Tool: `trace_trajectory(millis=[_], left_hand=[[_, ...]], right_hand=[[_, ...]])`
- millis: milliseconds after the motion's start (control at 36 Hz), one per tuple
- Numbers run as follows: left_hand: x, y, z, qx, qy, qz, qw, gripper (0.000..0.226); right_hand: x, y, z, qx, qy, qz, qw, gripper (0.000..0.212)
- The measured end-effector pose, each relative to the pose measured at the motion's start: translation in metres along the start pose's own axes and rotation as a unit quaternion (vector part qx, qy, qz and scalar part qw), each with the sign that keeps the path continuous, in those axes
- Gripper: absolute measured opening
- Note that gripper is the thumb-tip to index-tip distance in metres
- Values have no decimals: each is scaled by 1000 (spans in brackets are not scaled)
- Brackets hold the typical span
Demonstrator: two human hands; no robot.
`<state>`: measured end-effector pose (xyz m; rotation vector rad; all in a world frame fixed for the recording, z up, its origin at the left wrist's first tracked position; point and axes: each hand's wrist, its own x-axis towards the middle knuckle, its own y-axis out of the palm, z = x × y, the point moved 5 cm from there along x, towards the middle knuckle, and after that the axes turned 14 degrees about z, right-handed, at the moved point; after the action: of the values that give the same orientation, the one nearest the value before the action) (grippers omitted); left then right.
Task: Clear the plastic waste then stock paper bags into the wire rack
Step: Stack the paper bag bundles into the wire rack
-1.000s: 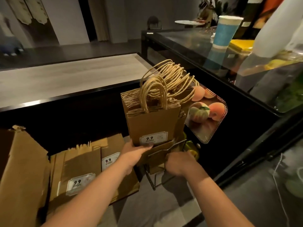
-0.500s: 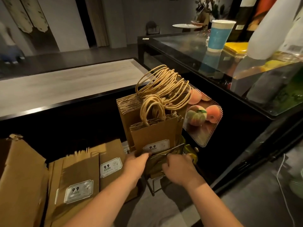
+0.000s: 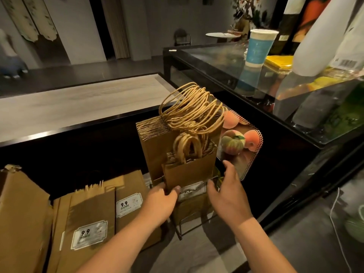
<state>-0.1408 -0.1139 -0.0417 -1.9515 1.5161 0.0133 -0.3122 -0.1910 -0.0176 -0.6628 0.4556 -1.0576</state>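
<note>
Head view: a small stack of paper bags (image 3: 189,174) stands upright in the near slot of the wire rack (image 3: 194,223), just in front of a taller stack of bags (image 3: 157,146) with twisted handles. The left hand (image 3: 160,203) grips the small stack's lower left edge, thumb across the front, fingers curled behind. The right hand (image 3: 228,196) is released, fingers spread beside the stack's right edge; whether it touches is unclear. More bags (image 3: 92,219) lie flat at the near left. A blue cup (image 3: 258,48) stands on the far right glass counter (image 3: 216,62).
</note>
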Motion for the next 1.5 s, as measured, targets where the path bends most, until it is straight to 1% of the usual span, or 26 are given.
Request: trace_trajectory(millis=[28,56,139,194,222,278,306,361,417,472,528,583,611,722,778,861,917,1000,1056,1111,1167,1250,1306,1389,1444,1500], left_hand=[[-3,-3,-1,13,18,-14,1000,14],[-7,-6,-2,21,35,-26,999,17],[-13,-8,-2,10,66,-40,997,46],[-13,-6,-5,-20,76,-38,996,66],[-13,-6,-8,-41,81,-34,995,73],[-10,-3,-14,-83,84,-17,993,79],[-8,-1,-17,-105,79,-2,991,82],[-4,4,-21,-151,63,29,986,92],[-3,8,-28,-201,52,55,977,104],[-1,9,-34,-258,47,76,962,115],[0,9,-36,-288,38,88,953,122],[-1,8,-35,-284,38,86,954,121],[-3,7,-33,-277,42,84,956,119],[-8,8,-28,-234,48,69,969,105],[-10,8,-27,-209,55,66,974,100],[-16,3,-22,-215,64,55,973,94],[-24,-4,-18,-223,71,49,971,90],[-35,-14,-1,-225,72,36,971,79],[-39,-21,21,-225,48,12,973,67],[-44,-28,42,-210,9,-22,977,59],[-47,-37,64,-214,-32,-57,975,53],[-53,-55,94,-205,-65,-131,968,58],[-61,-71,112,-204,-95,-171,959,59],[-66,-94,140,-189,-154,-213,946,63],[-68,-105,157,-165,-187,-235,939,69],[-71,-112,171,-133,-212,-234,939,72]], right_hand=[[2,0,1,15,-4,9,1000,74],[5,2,1,41,-6,21,999,78],[14,3,0,120,2,45,992,83],[21,3,-1,156,10,56,986,85],[26,4,0,181,14,63,981,86],[35,6,1,208,19,79,975,89],[38,7,3,204,22,80,975,89],[43,10,7,190,30,66,979,84],[46,15,12,188,49,42,980,75],[47,19,16,195,75,27,977,67],[48,22,19,212,87,21,973,56],[47,21,20,218,85,19,972,47],[46,21,20,216,80,18,973,47],[41,23,18,192,75,17,978,57],[39,22,18,190,68,14,979,65],[27,16,20,199,41,-3,979,79],[15,12,22,217,33,-35,975,75],[-10,15,24,291,61,-76,952,55],[-25,32,32,320,85,-38,943,40],[-38,55,42,323,98,51,940,31],[-46,82,55,308,94,144,936,25],[-46,122,73,274,88,267,920,21],[-42,149,84,277,104,332,896,22],[-33,180,94,273,124,381,874,23],[-28,194,99,253,135,392,874,30],[-23,210,105,231,155,395,876,35]])
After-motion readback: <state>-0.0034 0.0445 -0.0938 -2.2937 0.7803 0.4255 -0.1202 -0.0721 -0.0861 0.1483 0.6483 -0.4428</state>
